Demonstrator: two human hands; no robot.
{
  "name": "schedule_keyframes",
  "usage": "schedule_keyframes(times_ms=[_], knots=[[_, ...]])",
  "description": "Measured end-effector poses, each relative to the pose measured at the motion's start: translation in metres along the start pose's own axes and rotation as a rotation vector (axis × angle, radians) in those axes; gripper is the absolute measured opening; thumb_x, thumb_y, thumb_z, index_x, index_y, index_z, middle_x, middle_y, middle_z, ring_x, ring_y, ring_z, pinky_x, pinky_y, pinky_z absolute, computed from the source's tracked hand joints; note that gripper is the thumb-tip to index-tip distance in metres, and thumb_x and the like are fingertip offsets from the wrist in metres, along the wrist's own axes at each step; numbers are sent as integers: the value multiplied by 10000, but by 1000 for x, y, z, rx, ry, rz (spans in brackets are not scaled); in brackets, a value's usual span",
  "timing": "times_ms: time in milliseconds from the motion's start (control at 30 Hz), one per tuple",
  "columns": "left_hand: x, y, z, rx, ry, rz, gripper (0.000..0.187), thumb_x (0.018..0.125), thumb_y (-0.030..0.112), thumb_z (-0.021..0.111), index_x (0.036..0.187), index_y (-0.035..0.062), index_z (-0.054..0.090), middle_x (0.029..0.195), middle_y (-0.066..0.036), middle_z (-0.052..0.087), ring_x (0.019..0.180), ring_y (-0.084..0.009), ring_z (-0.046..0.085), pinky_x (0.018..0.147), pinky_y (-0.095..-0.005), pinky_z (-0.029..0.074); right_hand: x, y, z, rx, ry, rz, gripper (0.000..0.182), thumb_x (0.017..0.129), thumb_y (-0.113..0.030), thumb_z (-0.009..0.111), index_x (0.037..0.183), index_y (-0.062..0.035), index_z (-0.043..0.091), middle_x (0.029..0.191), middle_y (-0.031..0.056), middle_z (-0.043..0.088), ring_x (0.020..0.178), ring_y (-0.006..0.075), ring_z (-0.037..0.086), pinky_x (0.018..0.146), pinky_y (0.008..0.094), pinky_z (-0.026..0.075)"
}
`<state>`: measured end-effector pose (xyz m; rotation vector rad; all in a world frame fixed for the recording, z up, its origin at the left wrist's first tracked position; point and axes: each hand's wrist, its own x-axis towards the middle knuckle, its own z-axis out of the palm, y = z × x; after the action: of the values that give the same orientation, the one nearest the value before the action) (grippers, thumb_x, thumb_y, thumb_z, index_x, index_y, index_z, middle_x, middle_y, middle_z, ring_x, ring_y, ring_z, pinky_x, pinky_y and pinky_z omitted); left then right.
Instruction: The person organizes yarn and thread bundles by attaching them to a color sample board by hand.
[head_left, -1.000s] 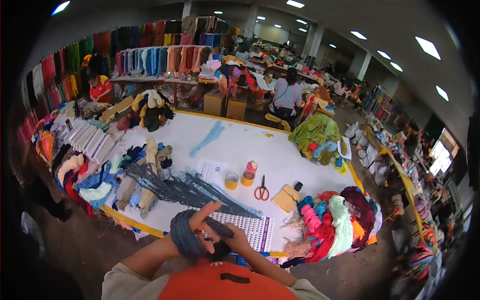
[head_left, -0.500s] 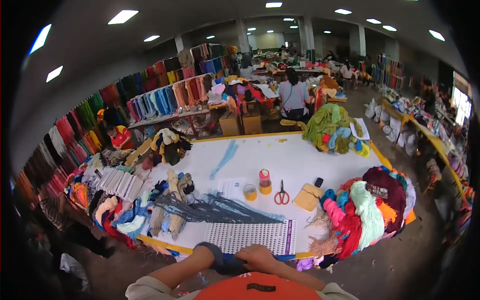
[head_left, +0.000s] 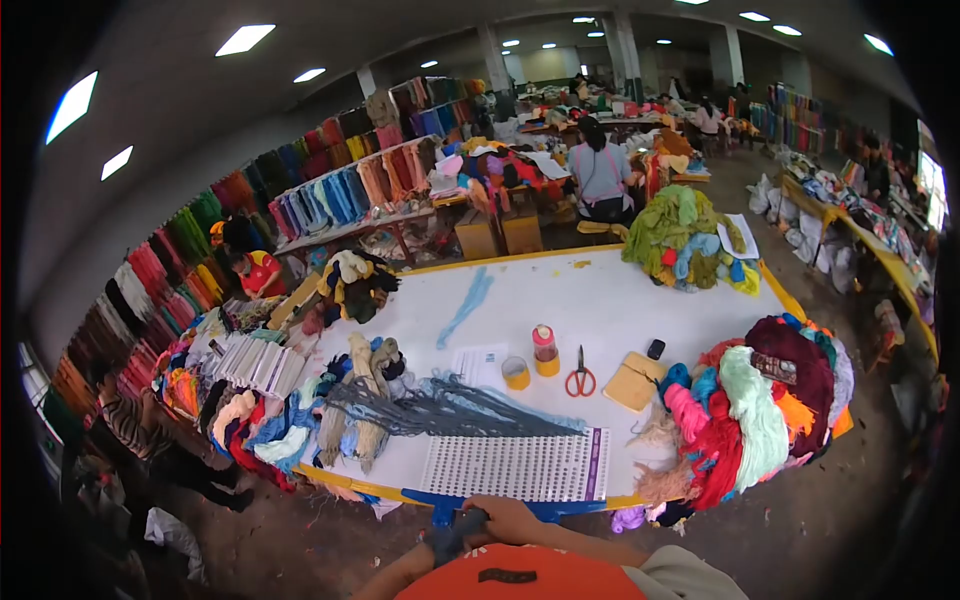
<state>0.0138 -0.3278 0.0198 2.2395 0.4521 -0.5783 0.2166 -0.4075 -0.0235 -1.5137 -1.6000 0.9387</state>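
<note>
At the bottom centre, just off the table's near edge, my right hand (head_left: 503,518) is closed around dark blue-grey yarn (head_left: 458,535). The same yarn covers my left hand (head_left: 418,565), whose fingers are hidden. In front of them lies a white card with rows of holes and a purple strip (head_left: 597,464). Dark grey and light blue strands (head_left: 460,410) stretch across the table above the card. Red-handled scissors (head_left: 580,381) lie beyond, beside a pink-capped bottle (head_left: 545,350) and a yellow-banded cup (head_left: 515,373).
Coloured yarn piles flank the white table (head_left: 560,300) at left (head_left: 265,420) and right (head_left: 755,410), with green yarn (head_left: 680,235) at its far corner. A tan pad (head_left: 634,381) lies near a black object (head_left: 655,349). Several people are around other tables.
My hands and the dark yarn have moved down and closer to my body. My left hand has dropped lower. The view has shifted, showing the table farther right and slightly higher.
</note>
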Motion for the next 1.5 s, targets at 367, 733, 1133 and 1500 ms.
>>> schedule_keyframes(times_ms=[367, 733, 1133, 1500], knots=[[13, 23, -6, 146, 160, 6, 258, 744, 236, 720, 907, 68, 613, 1056, -134, 638, 958, -264, 619, 805, -371, 490, 18, 14, 23, -83, -46, 187, 442, 906, -494, 520, 1156, -130, 532, 944, 235, 662, 921, 431, 619, 805, 496, 475], [-41, 38, -30, 131, 1103, 333, 213, 569, 36, 759, 738, 12, 631, 852, -126, 648, 793, -255, 667, 681, -326, 532, -5, 134, -31, -496, 79, 168, 488, 990, -451, 265, 924, -115, 611, 904, 188, 661, 869, 398, 632, 749, 491, 493], [-60, 36, -40, -956, 1462, 462, 372, 867, 219, 611, 1165, 17, 519, 1138, -146, 588, 1032, -227, 598, 919, -364, 461, -154, 245, 29, -236, -26, 459, 520, 959, -537, 399, 1026, -81, 640, 969, 197, 672, 927, 387, 647, 784, 482, 500], [-1, 9, -9, -1044, 818, -2, 171, 839, 127, 552, 940, 12, 630, 778, -80, 650, 750, -180, 627, 704, -315, 501, -44, 113, 10, 472, 354, 326, 198, 978, -242, 560, 1037, -61, 616, 827, 9, 598, 746, 98, 555, 664, 263, 462]])
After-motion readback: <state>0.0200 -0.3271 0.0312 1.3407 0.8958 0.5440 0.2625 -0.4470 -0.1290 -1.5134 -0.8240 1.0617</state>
